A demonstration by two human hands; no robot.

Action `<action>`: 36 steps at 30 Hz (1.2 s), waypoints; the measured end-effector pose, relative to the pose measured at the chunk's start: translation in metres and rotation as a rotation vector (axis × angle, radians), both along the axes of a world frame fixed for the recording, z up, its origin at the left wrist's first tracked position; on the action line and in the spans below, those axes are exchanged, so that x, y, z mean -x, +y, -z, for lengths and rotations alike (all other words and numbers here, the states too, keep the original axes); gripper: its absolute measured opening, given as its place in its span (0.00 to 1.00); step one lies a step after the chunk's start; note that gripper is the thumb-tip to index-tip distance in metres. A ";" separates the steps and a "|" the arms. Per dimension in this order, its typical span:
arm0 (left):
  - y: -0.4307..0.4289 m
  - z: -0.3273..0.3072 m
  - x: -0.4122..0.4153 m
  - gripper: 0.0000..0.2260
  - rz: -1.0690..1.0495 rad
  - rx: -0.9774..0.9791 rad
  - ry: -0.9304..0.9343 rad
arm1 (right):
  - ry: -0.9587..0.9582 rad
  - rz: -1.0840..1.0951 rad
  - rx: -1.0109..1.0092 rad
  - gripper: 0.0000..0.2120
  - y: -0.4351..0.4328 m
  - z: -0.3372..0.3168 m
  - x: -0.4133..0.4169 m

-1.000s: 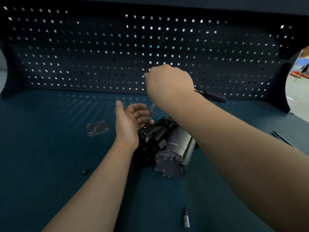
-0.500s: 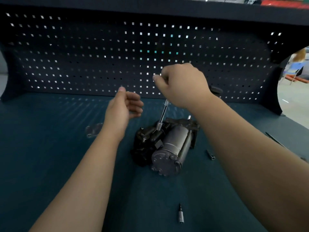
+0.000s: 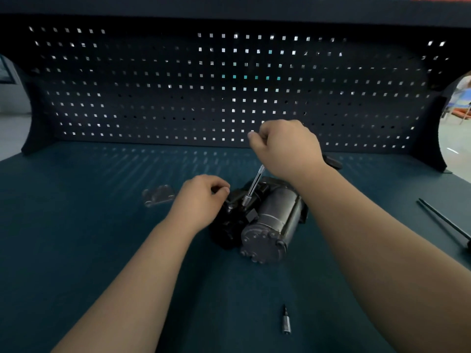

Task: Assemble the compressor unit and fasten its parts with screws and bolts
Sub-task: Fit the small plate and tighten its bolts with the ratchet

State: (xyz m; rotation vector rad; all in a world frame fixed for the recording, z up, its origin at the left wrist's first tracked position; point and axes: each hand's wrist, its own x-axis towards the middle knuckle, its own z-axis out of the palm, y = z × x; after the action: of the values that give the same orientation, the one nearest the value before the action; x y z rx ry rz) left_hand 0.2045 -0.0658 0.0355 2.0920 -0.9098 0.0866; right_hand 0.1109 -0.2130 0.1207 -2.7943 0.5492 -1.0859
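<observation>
Here we see the compressor unit (image 3: 270,225) lying on its side on the bench top (image 3: 76,238), just right of the frame's centre. Its round end cap faces the lower edge and its grey cylinder runs up and slightly right toward the pegboard (image 3: 153,98).

The right hand (image 3: 285,149), above the unit, has its fingers curled tight round the top of a driver (image 3: 254,183). The left hand (image 3: 201,200) sits at the black housing on the unit's left side, fingers curled in with the thumb against them. We cannot tell whether it pinches a small fastener or only steadies the housing.

The relation that counts, we judge, is the driver's line. Its shaft slants from the right hand's grip down and to the left, and its socket end meets the top of the black housing just right of the left hand's fingertips (image 3: 224,191). So the fastening point lies below and left of the grip, and the left hand is much the nearer to it. We would want that slanted shaft kept in line with the screw's own axis while turning, or the tip may ride off.
</observation>
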 end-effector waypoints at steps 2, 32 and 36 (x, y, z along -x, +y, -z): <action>-0.001 -0.004 -0.001 0.06 0.000 -0.059 -0.053 | -0.021 0.005 -0.010 0.22 -0.003 -0.002 0.002; 0.009 -0.018 0.001 0.09 0.077 -0.097 -0.040 | -0.126 -0.232 0.292 0.17 0.036 -0.018 0.008; 0.012 -0.020 0.007 0.14 0.128 0.018 0.018 | -0.249 -0.406 0.413 0.16 0.053 -0.019 0.016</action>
State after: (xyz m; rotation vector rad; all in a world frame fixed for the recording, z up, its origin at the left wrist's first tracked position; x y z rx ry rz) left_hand 0.1970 -0.0540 0.0558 2.0101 -1.0256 0.0085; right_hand 0.0948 -0.1596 0.1395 -2.8288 -0.2904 -1.5490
